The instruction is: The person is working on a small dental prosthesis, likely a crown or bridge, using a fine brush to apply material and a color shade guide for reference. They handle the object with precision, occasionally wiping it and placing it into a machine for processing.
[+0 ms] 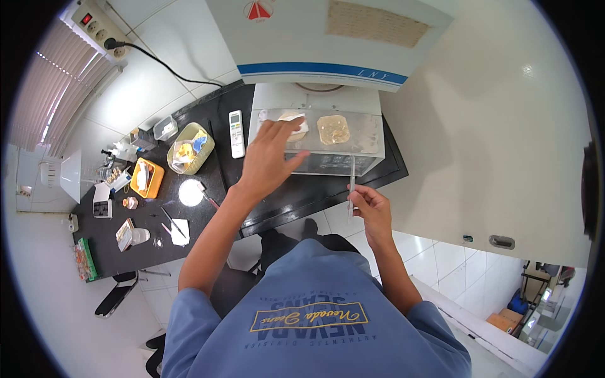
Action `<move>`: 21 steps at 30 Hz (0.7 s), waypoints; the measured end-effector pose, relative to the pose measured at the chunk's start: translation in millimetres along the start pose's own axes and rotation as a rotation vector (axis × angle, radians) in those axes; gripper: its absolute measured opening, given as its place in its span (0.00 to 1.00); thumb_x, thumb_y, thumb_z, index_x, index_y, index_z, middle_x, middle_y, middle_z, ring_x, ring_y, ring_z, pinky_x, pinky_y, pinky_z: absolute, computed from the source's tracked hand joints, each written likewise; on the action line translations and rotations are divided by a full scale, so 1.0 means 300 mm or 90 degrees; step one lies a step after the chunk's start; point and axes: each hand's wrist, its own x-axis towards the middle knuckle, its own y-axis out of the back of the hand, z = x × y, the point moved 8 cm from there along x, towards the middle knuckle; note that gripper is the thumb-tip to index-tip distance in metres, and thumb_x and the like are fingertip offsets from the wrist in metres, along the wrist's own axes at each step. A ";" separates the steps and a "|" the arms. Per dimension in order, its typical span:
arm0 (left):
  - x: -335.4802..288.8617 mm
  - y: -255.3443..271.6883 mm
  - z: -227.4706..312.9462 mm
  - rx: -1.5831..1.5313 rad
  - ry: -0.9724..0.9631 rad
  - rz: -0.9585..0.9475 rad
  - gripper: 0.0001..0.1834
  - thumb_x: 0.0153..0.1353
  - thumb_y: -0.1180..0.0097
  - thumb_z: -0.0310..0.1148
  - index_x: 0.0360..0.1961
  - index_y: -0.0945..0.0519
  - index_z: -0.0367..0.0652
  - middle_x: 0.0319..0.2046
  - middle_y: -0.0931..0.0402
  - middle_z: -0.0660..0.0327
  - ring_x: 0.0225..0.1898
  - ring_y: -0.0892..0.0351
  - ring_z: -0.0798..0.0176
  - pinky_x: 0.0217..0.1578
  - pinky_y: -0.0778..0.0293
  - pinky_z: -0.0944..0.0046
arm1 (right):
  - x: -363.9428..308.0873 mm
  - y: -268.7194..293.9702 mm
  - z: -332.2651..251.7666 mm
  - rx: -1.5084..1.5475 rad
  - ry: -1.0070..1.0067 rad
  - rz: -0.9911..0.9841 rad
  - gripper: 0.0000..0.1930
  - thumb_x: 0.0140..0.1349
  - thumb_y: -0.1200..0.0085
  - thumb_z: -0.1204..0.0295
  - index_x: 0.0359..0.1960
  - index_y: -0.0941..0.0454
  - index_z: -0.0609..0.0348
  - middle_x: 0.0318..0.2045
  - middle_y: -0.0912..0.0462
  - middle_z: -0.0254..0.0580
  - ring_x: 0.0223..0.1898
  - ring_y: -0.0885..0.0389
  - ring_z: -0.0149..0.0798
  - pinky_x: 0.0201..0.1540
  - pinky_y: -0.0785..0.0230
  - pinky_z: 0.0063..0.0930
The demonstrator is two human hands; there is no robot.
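Note:
My left hand (pixel 268 156) reaches over the pale top plate of a white bench instrument (pixel 372 135). Its fingers are spread, with the thumb well apart. Under or beside the fingertips is a small white piece (pixel 293 118), lying over a round tan patch that the hand partly hides; I cannot make out if they touch. To the right of it, a squarish tan patch (pixel 334 130) with a lumpy middle rests on the plate. In front of the instrument's right side, my right hand (pixel 372 211) pinches a narrow, see-through strip (pixel 352 189), upright in view, between thumb and fingers.
Overhanging the plate is a large white housing (pixel 283 44) with a blue stripe. A white remote control (pixel 236 134) lies on the black counter (pixel 217 189). Farther left are a yellow-green basket (pixel 191 148), an orange tray (pixel 147 177) and several small items. A power strip (pixel 101 28) hangs upper left.

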 end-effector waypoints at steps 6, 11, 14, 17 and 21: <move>0.098 -0.172 0.040 0.070 -0.031 -0.099 0.45 0.49 0.27 0.38 0.68 0.35 0.42 0.49 0.21 0.53 0.55 0.30 0.48 0.54 0.33 0.50 | 0.048 -0.014 -0.006 0.017 0.005 -0.006 0.10 0.67 0.40 0.69 0.45 0.18 0.61 0.33 0.18 0.31 0.32 0.21 0.23 0.34 0.28 0.19; 0.137 -0.226 0.022 0.116 0.015 -0.176 0.50 0.48 0.26 0.40 0.71 0.38 0.43 0.50 0.20 0.53 0.56 0.30 0.48 0.55 0.35 0.48 | 0.067 -0.019 -0.020 0.017 0.005 0.006 0.09 0.67 0.41 0.69 0.43 0.18 0.60 0.32 0.18 0.30 0.30 0.21 0.24 0.35 0.29 0.19; 0.141 -0.229 0.006 0.117 -0.022 -0.137 0.50 0.46 0.26 0.40 0.70 0.37 0.42 0.47 0.20 0.51 0.55 0.30 0.47 0.51 0.35 0.48 | 0.077 -0.021 -0.023 0.022 0.008 0.004 0.08 0.67 0.41 0.69 0.42 0.18 0.60 0.31 0.18 0.30 0.30 0.22 0.23 0.35 0.29 0.19; 0.149 -0.236 -0.001 0.104 -0.010 -0.151 0.50 0.46 0.27 0.40 0.70 0.37 0.42 0.47 0.20 0.50 0.55 0.30 0.47 0.51 0.35 0.47 | 0.079 -0.018 -0.022 0.019 -0.002 0.004 0.08 0.67 0.41 0.69 0.42 0.18 0.60 0.31 0.18 0.29 0.30 0.22 0.23 0.35 0.29 0.20; 0.152 -0.239 0.004 0.099 0.006 -0.174 0.50 0.47 0.27 0.39 0.71 0.38 0.43 0.51 0.20 0.55 0.56 0.30 0.48 0.54 0.35 0.48 | 0.079 -0.014 -0.025 0.016 -0.005 0.007 0.08 0.67 0.41 0.68 0.42 0.18 0.59 0.31 0.18 0.29 0.30 0.22 0.23 0.35 0.29 0.20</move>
